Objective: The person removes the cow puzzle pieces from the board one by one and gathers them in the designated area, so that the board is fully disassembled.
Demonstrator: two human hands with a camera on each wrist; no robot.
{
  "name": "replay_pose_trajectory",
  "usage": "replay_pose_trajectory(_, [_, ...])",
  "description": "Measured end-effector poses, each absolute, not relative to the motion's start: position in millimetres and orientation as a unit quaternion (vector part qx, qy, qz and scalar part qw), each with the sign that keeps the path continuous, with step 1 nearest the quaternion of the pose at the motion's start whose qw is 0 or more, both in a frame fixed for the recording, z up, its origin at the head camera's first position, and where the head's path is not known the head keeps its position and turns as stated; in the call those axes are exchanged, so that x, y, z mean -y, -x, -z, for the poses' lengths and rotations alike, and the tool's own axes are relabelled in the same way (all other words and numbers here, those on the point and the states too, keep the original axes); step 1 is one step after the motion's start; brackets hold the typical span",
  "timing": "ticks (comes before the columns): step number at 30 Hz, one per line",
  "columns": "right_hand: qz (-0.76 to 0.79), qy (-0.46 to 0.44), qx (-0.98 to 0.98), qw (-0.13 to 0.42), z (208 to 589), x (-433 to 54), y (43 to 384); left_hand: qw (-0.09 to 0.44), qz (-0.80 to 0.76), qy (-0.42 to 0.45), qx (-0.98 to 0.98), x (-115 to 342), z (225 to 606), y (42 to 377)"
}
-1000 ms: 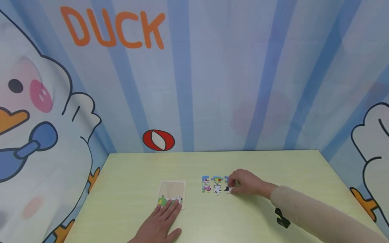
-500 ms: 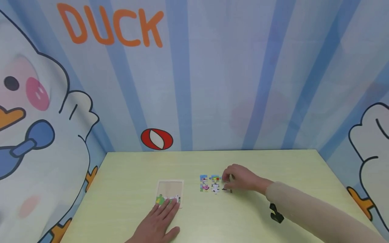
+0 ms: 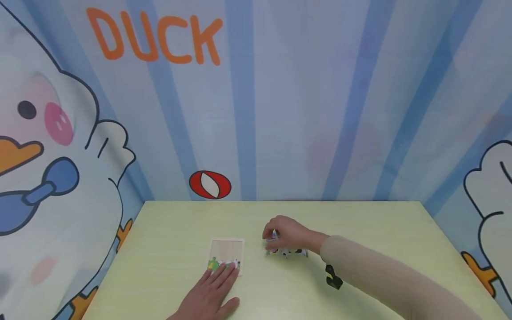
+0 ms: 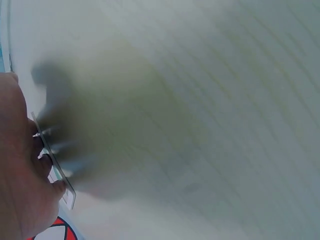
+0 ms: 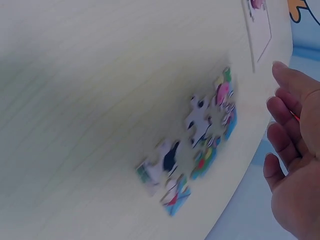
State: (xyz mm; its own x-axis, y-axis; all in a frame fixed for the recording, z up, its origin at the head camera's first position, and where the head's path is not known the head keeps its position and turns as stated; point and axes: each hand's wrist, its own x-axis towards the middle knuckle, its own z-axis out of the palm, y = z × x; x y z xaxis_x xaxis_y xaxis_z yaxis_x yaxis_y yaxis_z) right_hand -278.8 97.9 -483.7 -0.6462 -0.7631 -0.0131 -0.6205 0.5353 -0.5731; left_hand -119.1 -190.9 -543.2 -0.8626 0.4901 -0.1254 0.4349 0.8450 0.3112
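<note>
My left hand (image 3: 210, 291) lies with straight fingers over the lower edge of a wooden puzzle tray (image 3: 228, 248). Green and white puzzle pieces (image 3: 214, 263) show along the tray's bottom, partly covered by the fingertips. In the left wrist view, the hand (image 4: 22, 175) rests at the tray's thin edge (image 4: 62, 172). My right hand (image 3: 290, 233) hovers over several loose jigsaw pieces (image 3: 285, 254), hiding most of them in the head view. The right wrist view shows these pieces (image 5: 198, 120) lying apart in two rows, and the right hand (image 5: 300, 145) with loosely bent fingers holding nothing.
The pale yellow tabletop (image 3: 360, 222) ends at a blue striped backdrop (image 3: 280, 111) with cartoon ducks. A small black and yellow object (image 3: 333, 278) hangs under the right sleeve (image 3: 368, 262).
My right hand has moved left, from the right end of the loose jigsaw pieces to their left end. The left hand has stayed on the tray. The head view has shifted slightly.
</note>
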Motion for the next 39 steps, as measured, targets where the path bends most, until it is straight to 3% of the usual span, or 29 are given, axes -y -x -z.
replay_pose_trajectory(16, [0.253, 0.420, -0.856, 0.164, 477, -31, 285, 0.093, -0.142, -0.246, -0.954, 185, 539, 122])
replay_pose_trajectory(39, [0.233, 0.407, -0.861, 0.196, 502, 33, 279, 0.079, -0.147, -0.214, -0.962, 178, 555, 115])
